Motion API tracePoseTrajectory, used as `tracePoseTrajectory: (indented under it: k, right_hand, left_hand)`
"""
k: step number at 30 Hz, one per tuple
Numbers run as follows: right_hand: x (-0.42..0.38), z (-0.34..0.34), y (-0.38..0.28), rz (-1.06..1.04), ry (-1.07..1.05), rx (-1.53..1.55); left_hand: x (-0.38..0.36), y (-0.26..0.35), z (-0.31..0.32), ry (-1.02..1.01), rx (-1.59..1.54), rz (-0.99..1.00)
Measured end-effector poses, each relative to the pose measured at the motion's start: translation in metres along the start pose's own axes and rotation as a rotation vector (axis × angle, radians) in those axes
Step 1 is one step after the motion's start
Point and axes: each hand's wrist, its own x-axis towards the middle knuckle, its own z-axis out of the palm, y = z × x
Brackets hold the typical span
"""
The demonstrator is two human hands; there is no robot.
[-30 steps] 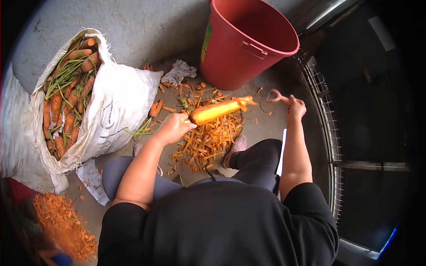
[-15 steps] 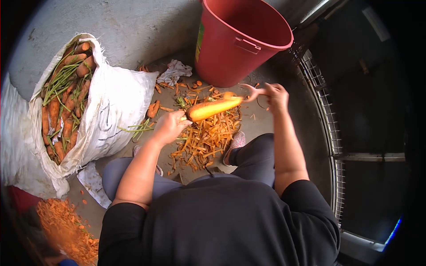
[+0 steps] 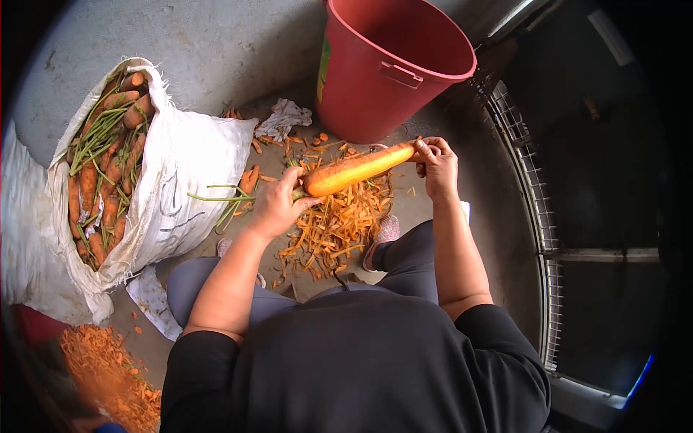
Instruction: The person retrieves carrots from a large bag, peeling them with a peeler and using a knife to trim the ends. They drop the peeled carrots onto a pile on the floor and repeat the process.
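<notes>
A large, mostly peeled carrot point(image 3: 357, 171) spans the space between my hands above the floor. My left hand point(image 3: 278, 206) is closed around its thick stem end, where green stalks point(image 3: 216, 193) stick out to the left. At the thin tip, my right hand point(image 3: 438, 164) pinches the carrot between thumb and fingers. Just behind the carrot a small pinkish piece point(image 3: 377, 146) shows, perhaps part of the peeler; the rest of it is hidden. Below lies a heap of orange peelings point(image 3: 328, 234) between my feet.
A white sack point(image 3: 191, 155) full of unpeeled carrots point(image 3: 108, 173) leans at the left. A tall red bucket point(image 3: 375, 79) stands ahead by the wall. Another peelings pile point(image 3: 108, 368) lies at lower left. Crumpled white material point(image 3: 285, 117) rests near the bucket, and a wire grille point(image 3: 516, 130) runs along the right.
My right hand has come in from the right and now grips the carrot's tip. The peeler it held outstretched is mostly out of sight. The carrot has turned, showing a more orange side.
</notes>
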Motion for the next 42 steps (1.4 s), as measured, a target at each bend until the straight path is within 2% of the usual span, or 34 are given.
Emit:
tracePoseTrajectory:
  k: [2,5,8,9,10,12,14,17,19,21,22,25,27,29,30,32,34,36,39,42]
  right_hand:
    - [0.0,0.002,-0.002,-0.032,-0.056,0.005]
    - [-0.006,0.011,0.001,-0.053,-0.114,-0.066]
    - [-0.005,0.01,0.009,-0.048,-0.094,-0.171]
    - [-0.003,0.006,0.009,-0.053,-0.065,-0.212]
    - [-0.001,0.0,0.011,-0.056,-0.033,-0.254]
    - [0.008,-0.006,0.013,-0.319,0.371,-0.319]
    - [0.007,-0.005,-0.003,-0.627,0.553,-0.254]
    - [-0.031,0.03,-0.042,-0.365,0.233,0.07]
    - [-0.055,0.057,-0.037,-0.139,0.002,-0.018]
    - [-0.068,0.079,-0.018,0.043,-0.104,0.018]
    - [-0.061,0.08,0.0,0.026,-0.149,0.047]
    - [-0.036,0.051,0.017,0.072,-0.044,0.097]
    - [-0.009,0.01,0.026,0.059,0.102,0.067]
    - [0.022,-0.048,0.045,0.019,0.323,-0.19]
    - [0.041,-0.086,0.072,-0.108,0.476,-0.588]
    - [0.044,-0.113,0.069,-0.166,0.586,-0.366]
    - [0.01,-0.069,0.004,-0.111,0.567,-0.114]
    - [-0.022,-0.015,-0.029,-0.166,0.338,0.016]
    - [-0.079,0.048,-0.038,-0.063,-0.085,0.064]
    - [-0.087,0.062,-0.021,0.0,-0.199,0.041]
  left_hand:
    - [-0.002,-0.003,0.001,-0.041,-0.07,-0.082]
    - [0.002,-0.013,-0.002,-0.546,-0.024,-0.319]
    - [-0.001,-0.013,-0.004,-0.555,-0.019,-0.359]
    - [-0.003,-0.012,-0.003,-0.504,-0.123,-0.28]
    - [-0.003,-0.011,-0.002,-0.478,-0.062,-0.287]
    - [-0.005,-0.005,0.002,-0.426,0.053,-0.304]
    - [-0.006,0.012,-0.003,-0.395,0.176,-0.294]
    - [-0.009,0.023,-0.003,-0.331,0.286,-0.229]
    - [-0.01,0.023,0.001,-0.319,0.302,-0.172]
    - [-0.014,0.019,0.005,-0.284,0.286,-0.121]
    - [-0.017,0.014,0.009,-0.255,0.261,-0.1]
    - [-0.021,0.019,0.004,-0.223,0.214,-0.113]
    - [-0.023,0.016,0.004,-0.184,0.174,-0.105]
    - [-0.028,0.01,0.001,-0.193,0.225,-0.069]
    - [-0.03,0.011,-0.002,-0.196,0.256,-0.053]
    - [-0.03,0.018,-0.007,-0.152,0.336,0.024]
    - [-0.034,0.026,-0.009,-0.119,0.418,0.095]
    - [-0.034,0.041,-0.01,-0.115,0.502,0.104]
    - [-0.041,0.056,-0.006,-0.097,0.588,0.14]
    - [-0.051,0.065,-0.011,-0.016,0.556,0.159]
